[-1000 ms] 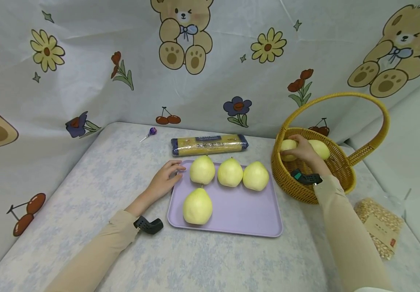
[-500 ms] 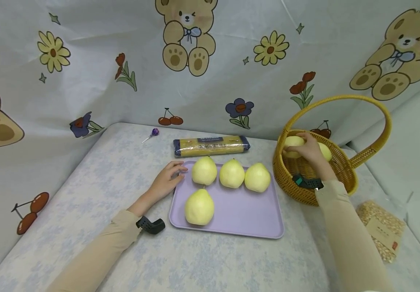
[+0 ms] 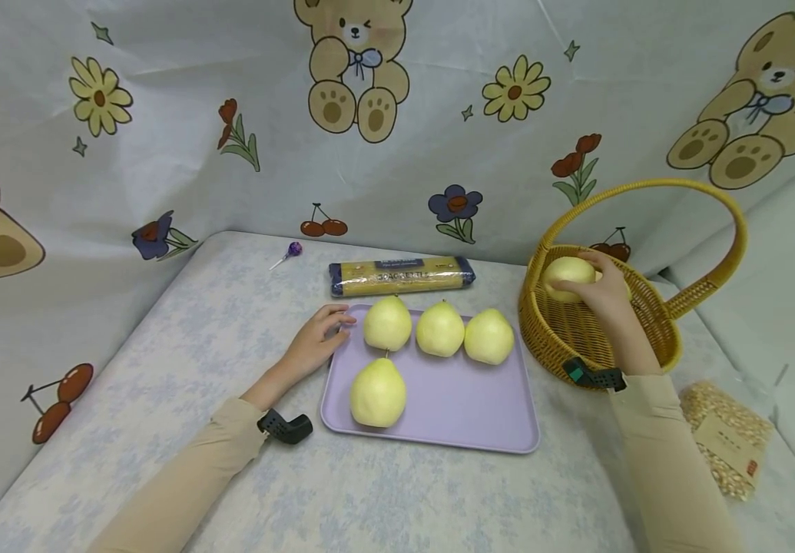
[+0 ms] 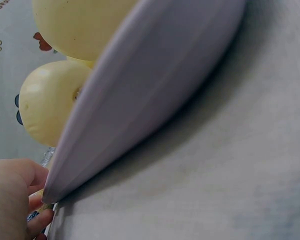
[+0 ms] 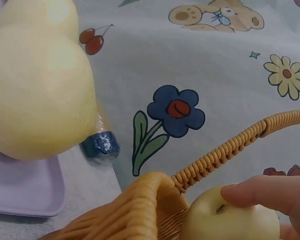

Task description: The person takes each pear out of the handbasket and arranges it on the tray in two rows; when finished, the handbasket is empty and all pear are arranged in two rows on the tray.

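My right hand point(image 3: 607, 290) draws back slightly, gripping a yellow fruit point(image 3: 567, 278), apparently lifting it from the basket point(image 3: 534, 332) beneath; my left hand point(image 3: 314, 338) rests relaxed against the adjacent tray point(image 3: 455, 399).

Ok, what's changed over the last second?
The right hand has moved rightward in the basket, carrying the gripped pear with it, seemingly lifted a little. Nothing was let go. The left hand at the tray, the four pears there and the spaghetti pack stayed put.
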Motion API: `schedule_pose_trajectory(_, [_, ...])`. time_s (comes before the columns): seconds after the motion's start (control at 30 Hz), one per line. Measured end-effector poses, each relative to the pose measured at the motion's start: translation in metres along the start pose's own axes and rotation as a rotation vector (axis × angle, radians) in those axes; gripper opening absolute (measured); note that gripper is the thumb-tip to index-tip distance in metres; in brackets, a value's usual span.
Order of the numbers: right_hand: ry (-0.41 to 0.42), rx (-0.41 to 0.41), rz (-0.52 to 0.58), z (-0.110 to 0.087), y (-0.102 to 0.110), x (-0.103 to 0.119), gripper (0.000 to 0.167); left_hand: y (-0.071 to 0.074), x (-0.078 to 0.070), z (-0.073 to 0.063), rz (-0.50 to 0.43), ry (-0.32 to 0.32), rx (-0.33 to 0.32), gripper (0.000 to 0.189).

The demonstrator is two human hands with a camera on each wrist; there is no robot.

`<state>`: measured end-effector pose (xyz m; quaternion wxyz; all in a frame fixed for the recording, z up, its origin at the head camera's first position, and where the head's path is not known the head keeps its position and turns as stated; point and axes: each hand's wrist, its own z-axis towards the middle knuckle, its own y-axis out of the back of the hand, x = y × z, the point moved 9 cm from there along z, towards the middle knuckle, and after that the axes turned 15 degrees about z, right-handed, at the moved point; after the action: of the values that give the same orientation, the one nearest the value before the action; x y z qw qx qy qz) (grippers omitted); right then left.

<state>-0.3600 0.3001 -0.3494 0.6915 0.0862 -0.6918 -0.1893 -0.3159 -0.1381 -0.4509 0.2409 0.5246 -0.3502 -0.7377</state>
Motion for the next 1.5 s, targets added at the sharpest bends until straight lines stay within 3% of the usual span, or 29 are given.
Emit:
schedule_pose_trajectory(0.27, [0.027, -0.005, 0.040, -0.021, 0.007, 0.009, 0.080, 0.001, 0.000, 0.001, 0.009, -0.008, -0.005, 0.026])
schedule_pose_trajectory(0.9, [0.125, 0.016, -0.042, -0.062, 0.004, 0.040, 0.077, 0.002, -0.003, 0.000, 0.011, 0.000, -0.002, 0.025])
schedule_pose_trajectory(1.13, [0.128, 0.103, 0.009, -0.080, -0.014, 0.048, 0.071, 0.000, -0.002, 0.000, 0.000, -0.001, 0.007, 0.026])
schedule_pose_trajectory(1.5, [0.201, 0.245, 0.007, -0.102, -0.065, 0.061, 0.069, 0.000, -0.001, 0.000, 0.008, -0.001, 0.001, 0.026])
